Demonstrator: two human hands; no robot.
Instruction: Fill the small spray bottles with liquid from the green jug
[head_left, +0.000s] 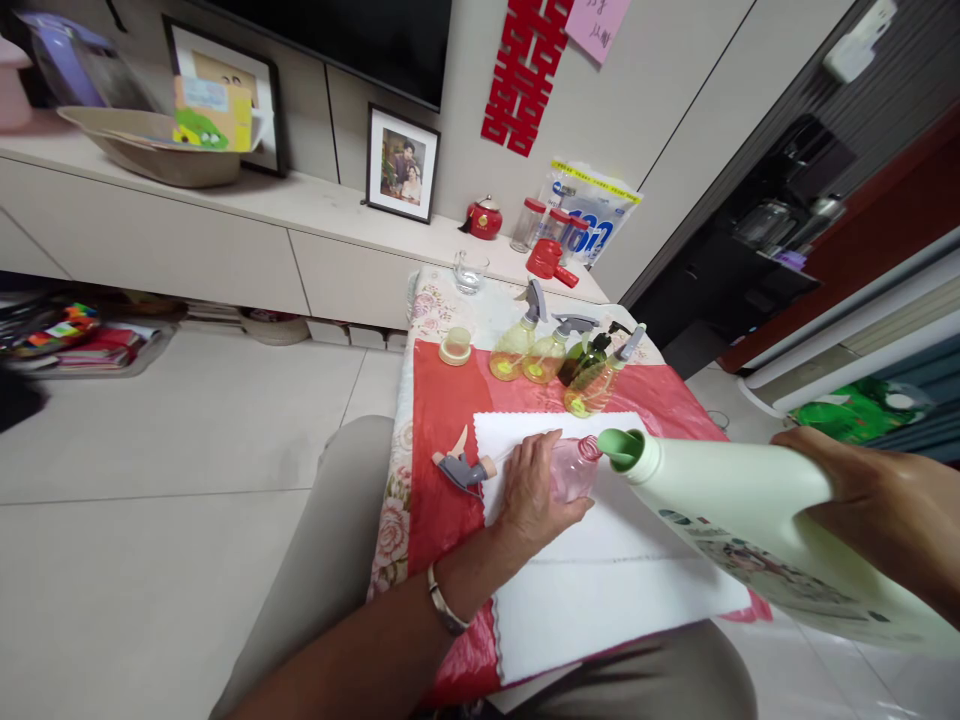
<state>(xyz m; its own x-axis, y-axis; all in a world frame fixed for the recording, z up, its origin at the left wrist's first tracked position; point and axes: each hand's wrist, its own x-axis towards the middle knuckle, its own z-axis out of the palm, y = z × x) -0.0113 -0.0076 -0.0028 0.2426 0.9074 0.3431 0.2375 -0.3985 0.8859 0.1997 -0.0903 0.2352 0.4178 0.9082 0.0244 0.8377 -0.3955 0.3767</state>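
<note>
My left hand (pixel 534 488) is wrapped round a small clear pink bottle (pixel 574 468) standing on a white cloth (pixel 600 580). My right hand (pixel 877 505) grips the handle end of a large pale green jug (pixel 757 535), tilted so its green spout (pixel 621 447) sits just at the pink bottle's open mouth. A grey spray-trigger head (pixel 463 468) with a pink nozzle lies on the red cover to the left of my left hand.
Behind the cloth stand three yellow-filled spray bottles (pixel 551 352) and a dark green bottle (pixel 586 358). A yellow cap (pixel 455 346) and a glass (pixel 470 271) sit farther back on the small table (pixel 442 400). A low cabinet (pixel 225 240) runs along the wall.
</note>
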